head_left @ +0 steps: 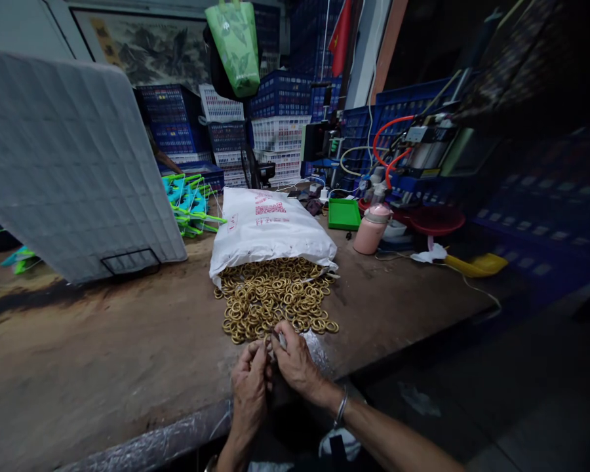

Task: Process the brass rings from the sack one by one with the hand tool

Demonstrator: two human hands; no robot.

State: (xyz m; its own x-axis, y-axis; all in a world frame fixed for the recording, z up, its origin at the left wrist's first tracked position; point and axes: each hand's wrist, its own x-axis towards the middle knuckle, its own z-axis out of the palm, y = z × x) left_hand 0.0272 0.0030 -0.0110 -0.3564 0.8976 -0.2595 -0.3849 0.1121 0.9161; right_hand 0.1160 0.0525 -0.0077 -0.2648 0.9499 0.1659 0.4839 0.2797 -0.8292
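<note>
A heap of brass-coloured rings [274,296] spills from the open mouth of a white sack [270,226] lying on the brown workbench [103,354]. My left hand [250,387] and my right hand [295,364] meet at the near edge of the heap, fingers curled in a pinch around a small piece between them that I cannot make out. A thin metal bangle circles my right wrist. Crinkled clear plastic lies under my right hand.
A large grey quilted panel [73,164] leans at the left. Green and blue hangers [191,203] lie behind it. A green tray [344,214], a pink flask [371,229], a red bowl [436,219] and a yellow scoop [476,264] sit right. Stacked crates [280,131] fill the back.
</note>
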